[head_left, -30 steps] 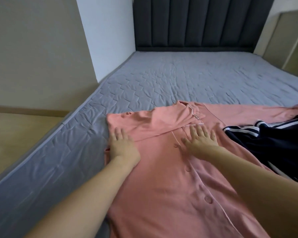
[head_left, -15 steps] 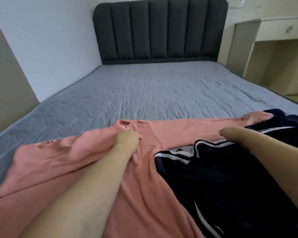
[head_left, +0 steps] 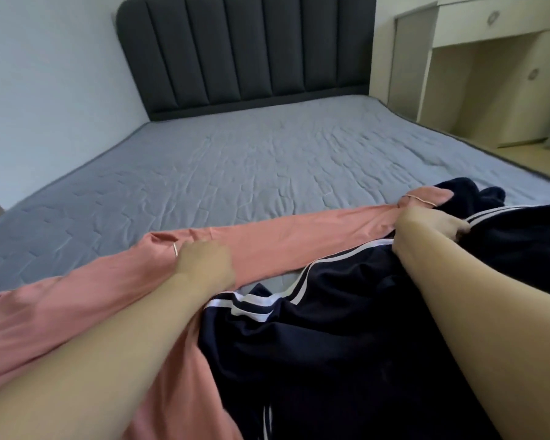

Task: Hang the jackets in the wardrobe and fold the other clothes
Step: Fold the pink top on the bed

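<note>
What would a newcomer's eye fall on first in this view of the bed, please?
Probably the pink shirt, its sleeve stretched across the near part of the grey bed. The left hand holds it near the shoulder and the right hand grips the cuff end. A navy jacket with white stripes lies crumpled at lower right.

Soft matt pink shirt (head_left: 286,246), sleek navy jacket (head_left: 346,328), quilted grey bedcover (head_left: 235,166)
</note>
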